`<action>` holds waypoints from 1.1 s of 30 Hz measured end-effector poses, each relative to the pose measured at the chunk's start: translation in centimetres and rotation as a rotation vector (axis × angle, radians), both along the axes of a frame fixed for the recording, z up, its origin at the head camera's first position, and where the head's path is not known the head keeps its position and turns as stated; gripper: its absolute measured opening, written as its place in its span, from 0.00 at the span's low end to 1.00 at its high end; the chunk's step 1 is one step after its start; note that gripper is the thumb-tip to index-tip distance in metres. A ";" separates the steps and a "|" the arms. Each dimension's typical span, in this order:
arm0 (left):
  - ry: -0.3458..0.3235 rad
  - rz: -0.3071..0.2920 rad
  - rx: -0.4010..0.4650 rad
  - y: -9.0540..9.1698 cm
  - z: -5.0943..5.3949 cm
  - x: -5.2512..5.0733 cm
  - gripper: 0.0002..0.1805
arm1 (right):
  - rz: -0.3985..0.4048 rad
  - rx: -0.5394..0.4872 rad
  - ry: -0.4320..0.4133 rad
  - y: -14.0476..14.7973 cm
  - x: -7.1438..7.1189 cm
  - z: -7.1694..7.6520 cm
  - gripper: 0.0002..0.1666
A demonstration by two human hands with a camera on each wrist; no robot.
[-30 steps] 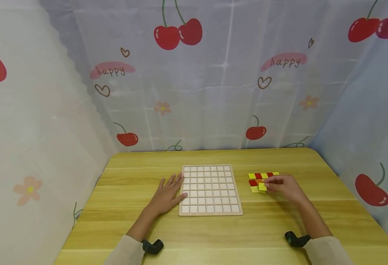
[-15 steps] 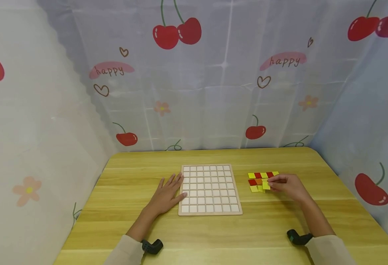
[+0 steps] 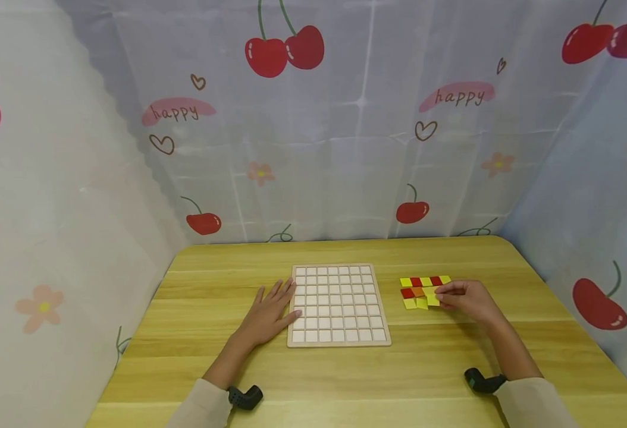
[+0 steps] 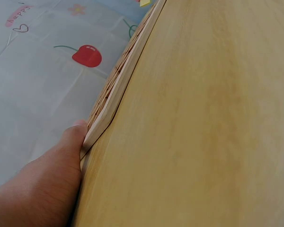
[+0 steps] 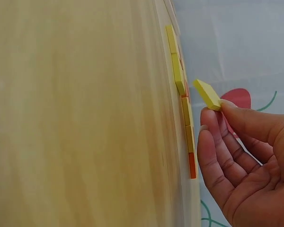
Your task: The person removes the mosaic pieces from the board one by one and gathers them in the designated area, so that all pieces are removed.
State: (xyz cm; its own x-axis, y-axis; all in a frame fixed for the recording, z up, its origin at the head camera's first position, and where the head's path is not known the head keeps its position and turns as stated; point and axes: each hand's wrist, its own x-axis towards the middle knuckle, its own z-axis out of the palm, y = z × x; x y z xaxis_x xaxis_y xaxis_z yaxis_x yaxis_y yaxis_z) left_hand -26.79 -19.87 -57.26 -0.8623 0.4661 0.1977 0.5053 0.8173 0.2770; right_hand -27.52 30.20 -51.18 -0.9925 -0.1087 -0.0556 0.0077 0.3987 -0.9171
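Note:
My right hand (image 3: pixel 466 300) pinches a yellow square tile (image 5: pixel 208 94) between thumb and fingertips. In the right wrist view that tile is tilted and held apart from the others. Below and beside it, rows of red, orange and yellow tiles (image 3: pixel 413 282) lie on the table, partly covered by the hand in the head view. My left hand (image 3: pixel 266 314) rests flat with fingers spread, its fingertips and thumb touching the left edge of a wooden grid board (image 3: pixel 340 343). White square cells fill the board, and no coloured tile lies in them.
The wooden table (image 3: pixel 313 386) runs to a rounded back edge. Behind and at both sides hangs a pale curtain (image 3: pixel 313 202) printed with cherries, hearts and "happy". A dark wrist device (image 3: pixel 246 397) sits on the left forearm, another device (image 3: pixel 483 381) on the right.
My right hand has moved slightly right with the pinched yellow tile, leaving another yellow tile in the front row uncovered. The left hand stays on the board's edge.

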 end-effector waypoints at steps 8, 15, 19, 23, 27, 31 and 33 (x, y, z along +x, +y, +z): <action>-0.011 0.004 -0.008 -0.2 0.1 -0.1 0.44 | 0.006 0.049 -0.010 0.0 -0.1 0.0 0.15; 0.008 -0.003 0.001 -0.2 0.1 0.0 0.43 | 0.008 0.087 -0.034 0.3 -0.2 -0.3 0.15; -0.004 0.000 -0.003 -0.1 0.1 -0.1 0.44 | 0.009 0.092 -0.051 0.4 -0.1 -0.3 0.12; -0.007 -0.002 -0.008 -0.1 0.2 -0.1 0.44 | 0.006 0.098 -0.061 0.5 0.1 -0.3 0.12; 0.001 -0.004 -0.011 -0.1 0.3 -0.1 0.44 | -0.003 0.087 -0.062 0.3 0.2 -0.2 0.13; 0.006 -0.004 -0.010 0.0 0.3 0.0 0.44 | -0.012 0.090 -0.062 0.2 0.2 -0.1 0.13; 0.011 -0.004 -0.006 0.0 0.2 0.0 0.43 | -0.018 0.086 -0.064 0.1 0.2 -0.2 0.13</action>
State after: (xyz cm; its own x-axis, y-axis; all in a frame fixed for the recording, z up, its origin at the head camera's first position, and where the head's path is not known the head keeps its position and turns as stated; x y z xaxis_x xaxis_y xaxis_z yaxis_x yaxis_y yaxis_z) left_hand -26.77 -19.90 -57.08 -0.8580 0.4711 0.2046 0.5119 0.8166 0.2667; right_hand -27.29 30.35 -51.37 -0.9883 -0.0834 -0.1276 0.0731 0.4755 -0.8767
